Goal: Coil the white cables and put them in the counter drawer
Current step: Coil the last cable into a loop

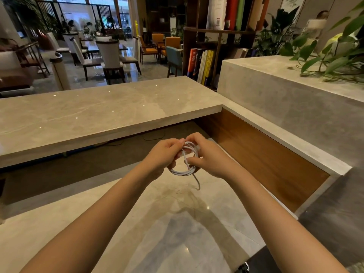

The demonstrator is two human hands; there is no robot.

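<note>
Two bare forearms reach forward from the bottom corners of the view and meet over the near pale marble tabletop (177, 223). Between them hangs a thin white cable wound into a small round coil (186, 171), held in the air above that tabletop and not touching it. The left hand (163, 154) is palm down with its wrist bent, its fingers (176, 143) curled narrow and pinching the top of the coil. The right hand (208, 156) faces it from the other side, its fingers (194, 160) closed on the coil's right edge, thumb pressed across the loops. The tips of both hands nearly touch at the top of the coil. One loose grey-looking end of the cable (197, 182) trails down from the coil's lower right and hangs free just above the tabletop.

Beyond the coil runs a higher, long beige marble counter slab (98, 115). To the right of the coil stands a brown wood panel (266, 160) under a grey stone ledge (285, 91) that carries green leafy plants (334, 56). Thin dark wires (153, 137) lie on the dim surface beneath the slab, just behind the hands.

Farther beyond the coil, a dark wooden bookshelf (216, 36) holds upright books (201, 64); one orange spine carries white Chinese characters, too small to read surely. Past the slab, white-backed dining chairs (110, 56) and orange armchairs (169, 44) stand on a glossy floor.
</note>
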